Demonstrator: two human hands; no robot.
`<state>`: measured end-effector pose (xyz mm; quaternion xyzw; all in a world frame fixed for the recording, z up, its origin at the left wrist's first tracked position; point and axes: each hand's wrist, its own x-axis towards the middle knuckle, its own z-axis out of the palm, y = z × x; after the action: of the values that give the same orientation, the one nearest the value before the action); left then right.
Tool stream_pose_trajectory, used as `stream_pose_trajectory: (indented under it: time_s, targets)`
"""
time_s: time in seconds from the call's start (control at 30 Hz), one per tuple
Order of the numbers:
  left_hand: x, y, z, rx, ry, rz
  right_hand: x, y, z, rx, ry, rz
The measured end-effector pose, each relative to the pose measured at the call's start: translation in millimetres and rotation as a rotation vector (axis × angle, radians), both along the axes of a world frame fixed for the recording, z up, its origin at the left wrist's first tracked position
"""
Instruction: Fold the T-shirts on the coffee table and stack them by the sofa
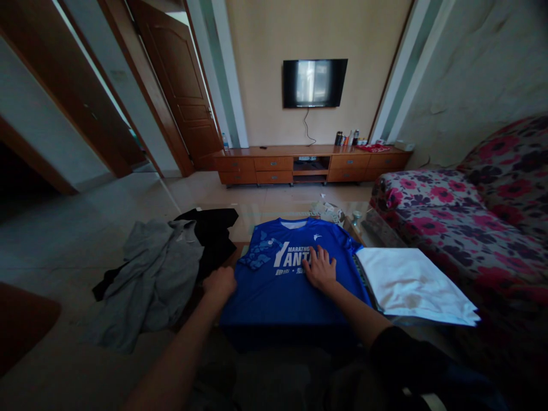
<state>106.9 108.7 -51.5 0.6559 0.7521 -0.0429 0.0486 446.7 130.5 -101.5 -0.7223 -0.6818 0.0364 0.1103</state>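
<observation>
Sofa: flowered in pink and dark tones, the sofa [432, 194] fills the right side.
Cabinet: the low wooden cabinet [274, 162] runs along the far wall, drawers at both ends and a shelf between.
Door: the brown door [175, 74] stands ajar at far left.
Counter: the glass-topped counter [247, 222] is in front of the person, mostly covered by clothing.
TV: on the wall above the cabinet, the TV [314, 83] reflects a bright window.
Shirt: the blue shirt [265, 297] lies spread face up on the counter, neck away from the person, lower part over the near edge.
Grey garment: rumpled, the grey garment [158, 279] lies left of the shirt, partly over a black garment [216, 240].
White cloth: flat and layered, the white cloth [417, 282] is just beside the shirt's right edge.
Right hand: the right hand [320, 268] rests on the chest lettering, its grip loose, fingers spread.
Left hand: the left hand [220, 282] is curled at the shirt's left edge; whether its grip holds fabric, I cannot tell.
</observation>
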Motion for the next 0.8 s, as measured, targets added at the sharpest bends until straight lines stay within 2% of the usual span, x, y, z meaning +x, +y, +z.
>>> stream_pose_trajectory:
  time_s: [0.07,0.17,0.27,0.33,0.47,0.6,0.8]
  targets:
    - [8.1,8.7,-14.0,0.178,-0.012,-0.095,-2.3,5.2,-2.0,-0.037,-0.001,0.023]
    - [11.0,24.6,-41.9,0.407,-0.101,-0.303,-8.5,11.7,-4.8,-0.101,-0.006,0.039]
    - [3.5,37.7,-67.6,0.438,-0.199,-0.376,-23.2,21.4,-2.7,-0.057,-0.002,-0.035]
    - [-1.6,42.0,-77.5,0.453,-0.238,-0.384,-39.5,33.2,1.7,-0.007,0.017,-0.039]
    - [-4.0,40.7,-80.1,0.498,-0.228,-0.454,-84.6,70.7,9.6,0.033,0.061,0.166]
    - [-3.0,36.1,-77.7,0.482,-0.207,-0.490,-132.4,117.7,9.8,-0.005,0.080,0.370]
    - [-12.2,30.6,-71.7,0.468,-0.185,-0.447,-176.4,171.5,-0.1,-0.125,0.084,0.524]
